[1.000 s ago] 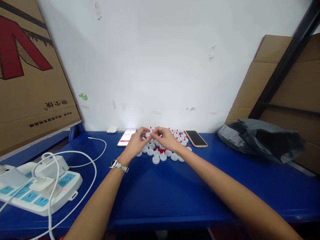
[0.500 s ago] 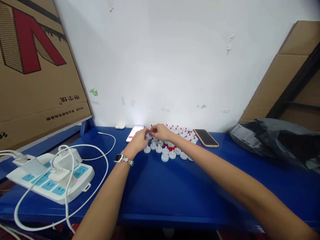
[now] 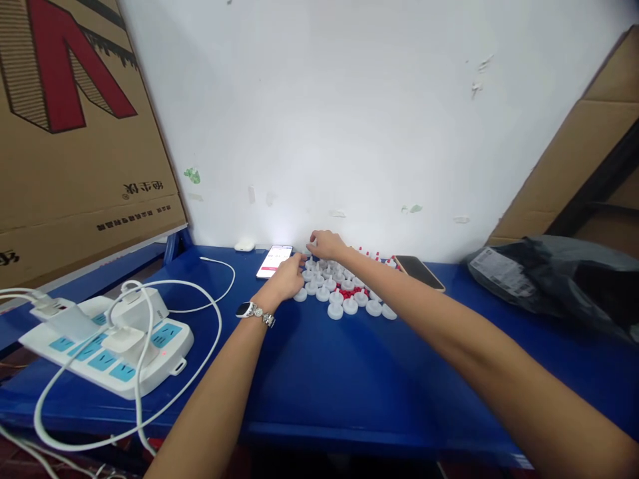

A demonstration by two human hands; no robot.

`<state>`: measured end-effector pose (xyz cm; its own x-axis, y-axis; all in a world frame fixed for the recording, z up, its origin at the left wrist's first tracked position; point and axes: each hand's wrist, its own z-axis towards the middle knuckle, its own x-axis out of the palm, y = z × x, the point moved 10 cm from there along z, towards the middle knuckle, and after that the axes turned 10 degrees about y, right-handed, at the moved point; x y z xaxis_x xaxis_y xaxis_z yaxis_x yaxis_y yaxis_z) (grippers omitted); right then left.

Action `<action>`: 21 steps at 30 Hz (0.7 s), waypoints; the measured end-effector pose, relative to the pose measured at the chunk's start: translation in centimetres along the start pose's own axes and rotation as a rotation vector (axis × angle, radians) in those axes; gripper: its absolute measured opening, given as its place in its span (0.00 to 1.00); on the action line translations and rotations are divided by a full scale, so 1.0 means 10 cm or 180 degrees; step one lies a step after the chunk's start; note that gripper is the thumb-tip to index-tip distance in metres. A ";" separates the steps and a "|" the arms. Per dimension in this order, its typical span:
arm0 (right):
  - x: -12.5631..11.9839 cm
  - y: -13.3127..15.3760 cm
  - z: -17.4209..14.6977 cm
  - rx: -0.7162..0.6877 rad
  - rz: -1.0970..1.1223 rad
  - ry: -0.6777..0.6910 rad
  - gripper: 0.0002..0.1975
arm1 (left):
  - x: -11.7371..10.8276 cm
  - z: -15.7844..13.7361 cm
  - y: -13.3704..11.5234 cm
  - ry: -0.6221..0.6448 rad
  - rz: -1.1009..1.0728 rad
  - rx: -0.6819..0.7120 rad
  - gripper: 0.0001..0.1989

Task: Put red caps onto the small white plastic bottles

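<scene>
My left hand, with a watch on its wrist, is at the left edge of a cluster of white plastic spout caps. Its fingers close on a white spout cap, partly covered by the fingertips. Just behind and to the right, my right hand hovers over the far side of the cluster, its fingers bent into a pinch; whatever is between them is too small to make out. Small red tips lie heaped among the caps. At the back right, some caps bear red tips, partly behind my right forearm.
A lit phone lies left of the hands, a dark-screened phone to the right. A white power strip with looping cables stands at the left. A dark plastic bag is on the right; a cardboard box rises at the left.
My right hand has moved up and back, away from my left hand; their fingertips were together before. My left hand stays near the same caps. The view has shifted slightly.
</scene>
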<state>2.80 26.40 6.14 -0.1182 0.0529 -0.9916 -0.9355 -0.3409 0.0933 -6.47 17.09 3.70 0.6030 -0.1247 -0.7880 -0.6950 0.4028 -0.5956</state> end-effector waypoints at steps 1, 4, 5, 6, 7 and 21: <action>0.03 0.03 0.06 0.0004 -0.0059 0.0028 0.18 | -0.01 0.00 0.00 -0.0060 0.0015 0.0021 0.23; 0.10 0.14 0.19 -0.0017 -0.0108 0.0063 0.14 | -0.04 0.00 0.02 -0.0216 0.0007 0.0042 0.20; 0.11 0.16 0.20 -0.0020 -0.0114 0.0065 0.13 | -0.04 0.00 0.03 -0.0247 0.0012 0.0042 0.19; 0.11 0.17 0.21 -0.0019 -0.0108 0.0053 0.12 | -0.04 0.01 0.04 -0.0272 0.0023 0.0042 0.18; 0.09 0.17 0.19 -0.0012 -0.0094 0.0025 0.12 | -0.05 0.01 0.04 -0.0300 0.0034 0.0052 0.17; -0.41 -0.22 -1.41 -0.0257 0.1948 -0.1017 0.19 | 0.13 -0.24 -0.95 -0.0187 0.0158 0.1051 0.15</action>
<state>10.10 13.70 8.77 -0.7203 0.0985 -0.6866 -0.6431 -0.4655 0.6080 -0.01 10.91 7.92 0.5996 -0.0490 -0.7988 -0.5657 0.6801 -0.4664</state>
